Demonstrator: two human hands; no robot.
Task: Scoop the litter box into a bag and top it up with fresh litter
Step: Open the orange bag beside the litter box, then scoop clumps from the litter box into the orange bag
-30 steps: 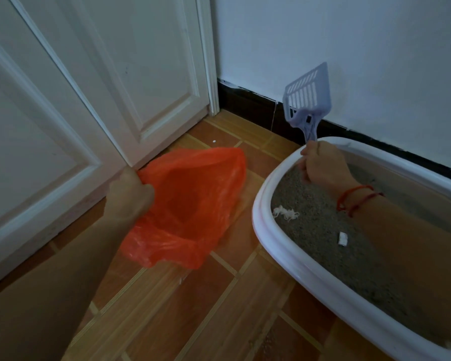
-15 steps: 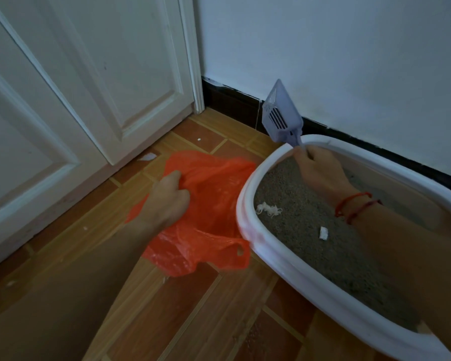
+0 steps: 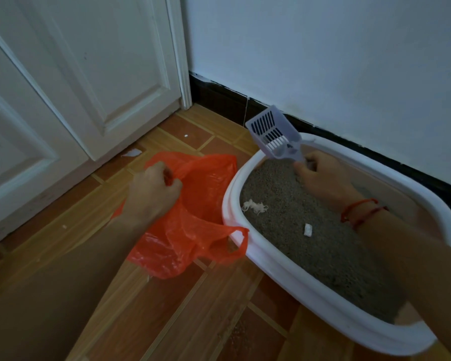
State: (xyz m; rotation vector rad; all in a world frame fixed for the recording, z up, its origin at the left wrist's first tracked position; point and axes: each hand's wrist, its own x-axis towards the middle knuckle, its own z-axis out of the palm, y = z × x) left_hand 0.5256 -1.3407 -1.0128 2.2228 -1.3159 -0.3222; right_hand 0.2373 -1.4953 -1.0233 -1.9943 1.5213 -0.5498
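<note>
The left hand (image 3: 151, 191) grips the orange bag (image 3: 193, 217) (lying on the floor beside the litter box (image 3: 284, 267)); the right hand (image 3: 320, 178) holds the scoop (image 3: 274, 134) above the litter (image 3: 310, 230), fingers curled round its handle.

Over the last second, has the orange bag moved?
Yes. The orange bag shifted toward the litter box; it now lies against its rim, floor gap gone.

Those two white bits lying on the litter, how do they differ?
The stringy tuft is loose, frayed and spread out; the small scrap is compact and blocky. The tuft lies close to the litter box rim, the scrap farther in. Both are white and lie on the grey litter.
</note>
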